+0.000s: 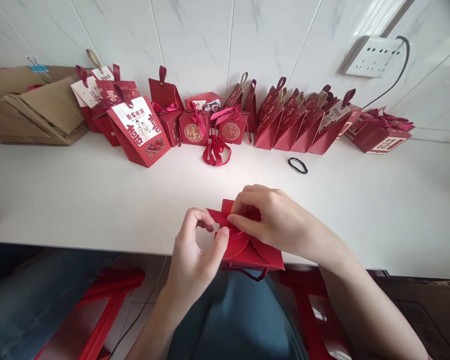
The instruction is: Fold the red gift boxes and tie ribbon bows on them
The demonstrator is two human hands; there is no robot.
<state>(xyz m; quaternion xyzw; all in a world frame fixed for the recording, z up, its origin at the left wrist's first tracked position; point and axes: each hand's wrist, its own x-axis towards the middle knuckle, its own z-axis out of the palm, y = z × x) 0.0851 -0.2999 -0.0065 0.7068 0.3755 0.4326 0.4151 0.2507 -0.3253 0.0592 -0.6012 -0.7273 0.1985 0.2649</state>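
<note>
A red gift box (264, 255) with curved top flaps lies at the table's front edge, a dark red cord hanging from its near side. My right hand (273, 215) is over its top, thumb and fingers pinched on a red ribbon (218, 216). The fingers partly hide the ribbon and the flaps. To the left, my left hand (195, 250) is curved with thumb and forefinger apart. Its thumb tip is at the box's left edge, and I see nothing held in it.
Finished-looking red gift boxes (195, 127) line the wall, with a ribbon coil (216, 152) before them. A black hair tie (297, 165) lies on the white table (97, 200). A cardboard box (41, 115) stands left; a wall socket (375, 56) is right. Another person's leg (41, 300) shows left.
</note>
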